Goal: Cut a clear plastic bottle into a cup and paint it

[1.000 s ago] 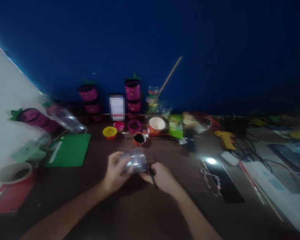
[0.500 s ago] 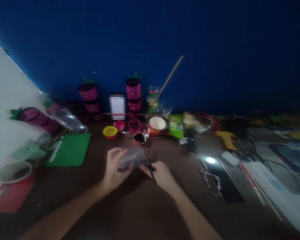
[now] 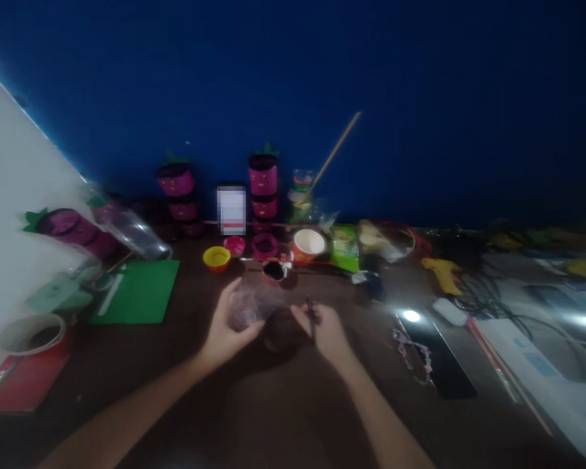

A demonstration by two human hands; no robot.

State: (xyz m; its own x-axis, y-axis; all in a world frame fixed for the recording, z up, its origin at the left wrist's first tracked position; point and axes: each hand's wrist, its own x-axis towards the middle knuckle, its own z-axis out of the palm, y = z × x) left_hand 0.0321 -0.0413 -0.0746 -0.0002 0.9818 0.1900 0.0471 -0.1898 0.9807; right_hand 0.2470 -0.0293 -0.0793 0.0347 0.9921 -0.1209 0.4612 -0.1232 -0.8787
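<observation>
Cupping the clear plastic [image 3: 248, 309] short of the far edge of the tabletop [image 3: 273, 417], apparently for steadiness, the left hand [image 3: 226, 329] on my feed curls its fingers while the right hand [image 3: 328, 331] pinches a dark tool [image 3: 310, 309].

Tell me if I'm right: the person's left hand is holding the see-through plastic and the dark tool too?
Not quite: the dark tool is in the right hand, as the head view shows. The see-through plastic is in the left hand, just as you said.
</observation>
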